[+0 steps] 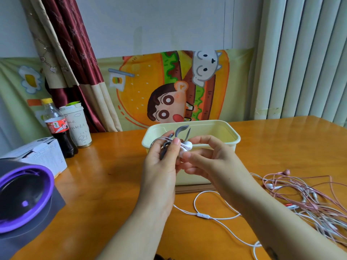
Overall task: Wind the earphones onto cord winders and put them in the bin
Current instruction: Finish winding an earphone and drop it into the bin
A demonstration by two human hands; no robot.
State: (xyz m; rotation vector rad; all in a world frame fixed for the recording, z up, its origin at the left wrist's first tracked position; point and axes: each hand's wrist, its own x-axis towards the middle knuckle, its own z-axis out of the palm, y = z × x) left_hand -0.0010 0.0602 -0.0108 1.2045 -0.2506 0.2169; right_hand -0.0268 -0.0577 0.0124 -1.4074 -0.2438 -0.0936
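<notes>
Orange-brown wood of the table [112,175] is carrying everything. The left hand [161,162] is gripping a grey cord winder [179,130], its thumb pressing white cord against it. The right hand [202,158] is pinching the buds of the white earphones [187,146], whose cable is trailing down and looping over the table at six o'clock. The pale yellow bin [237,141] is standing just behind the hands at twelve o'clock. A tangle of pink and white earphones [309,196] is lying at four o'clock, near the right forearm. At ten o'clock a cola bottle [58,128] with a red label and a paper cup [77,126] bearing handwriting are standing side by side, the writing too small to read. A white box [43,154] and a purple-rimmed device [24,196] are crowding the edge at eight to nine o'clock. Bare wood is lying open between them and the hands, and at two o'clock beyond the bin.
</notes>
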